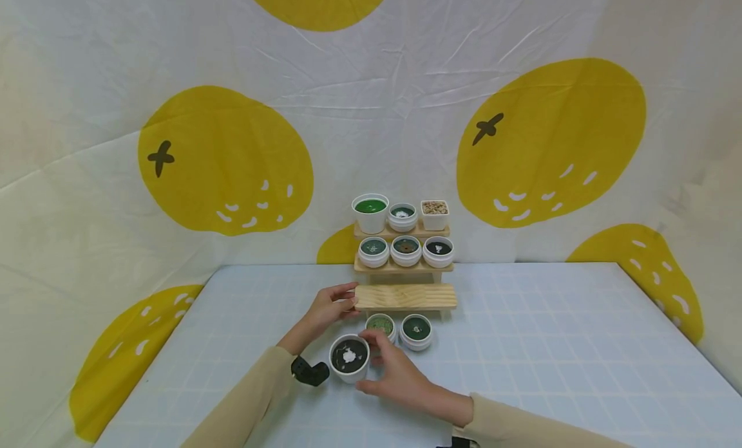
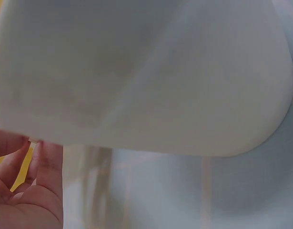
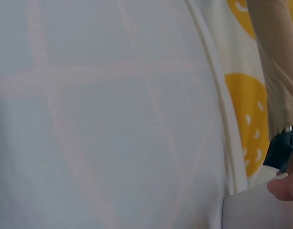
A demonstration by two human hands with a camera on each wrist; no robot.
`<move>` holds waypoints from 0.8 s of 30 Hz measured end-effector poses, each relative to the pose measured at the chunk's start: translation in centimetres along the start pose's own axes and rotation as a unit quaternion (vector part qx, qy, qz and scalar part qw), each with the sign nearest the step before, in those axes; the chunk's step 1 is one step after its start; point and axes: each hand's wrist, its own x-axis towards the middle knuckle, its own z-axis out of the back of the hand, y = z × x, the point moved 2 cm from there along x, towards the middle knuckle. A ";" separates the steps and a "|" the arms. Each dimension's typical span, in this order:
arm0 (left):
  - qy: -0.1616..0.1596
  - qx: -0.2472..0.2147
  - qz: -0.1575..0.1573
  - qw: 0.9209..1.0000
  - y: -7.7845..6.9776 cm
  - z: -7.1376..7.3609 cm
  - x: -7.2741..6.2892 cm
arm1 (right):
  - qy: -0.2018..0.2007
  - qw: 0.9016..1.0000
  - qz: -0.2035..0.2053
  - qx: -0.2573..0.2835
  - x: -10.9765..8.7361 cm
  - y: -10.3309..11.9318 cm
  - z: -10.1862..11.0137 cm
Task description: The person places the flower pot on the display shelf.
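Note:
My left hand (image 1: pixel 324 313) pinches the left end of the front wooden stand (image 1: pixel 406 297), whose top is bare. In the left wrist view, a large white pot wall (image 2: pixel 151 81) fills most of the picture, with the fingers (image 2: pixel 50 167) at lower left. Closer to me, my right hand (image 1: pixel 400 374) holds a white pot (image 1: pixel 350 356) with dark filling and a white patch by its right side. In the right wrist view the thumb (image 3: pixel 283 187) lies over that pot's rim. Behind it are a white cup of light green bits (image 1: pixel 379 324) and one with dark green filling (image 1: pixel 416 329).
Two more wooden tiers (image 1: pixel 400 268) rise behind the front stand. They carry several white containers, among them a tall green-filled cup (image 1: pixel 370 210) and a square cup of beige bits (image 1: pixel 435 210). A white curtain with yellow shapes (image 1: pixel 226 158) hangs behind the pale blue table (image 1: pixel 551 345).

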 end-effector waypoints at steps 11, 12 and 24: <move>0.002 0.007 -0.004 1.000 0.0 0.0 0.1 | -0.020 0.999 -0.026 0.020 0.6 -0.5 -0.7; 0.003 0.007 -0.004 1.000 0.0 0.0 0.1 | -0.024 0.999 -0.026 0.021 0.6 -0.5 -0.7; -0.008 0.008 0.003 1.000 -0.2 -0.2 0.0 | -0.039 0.999 -0.027 0.002 0.9 -0.5 -1.2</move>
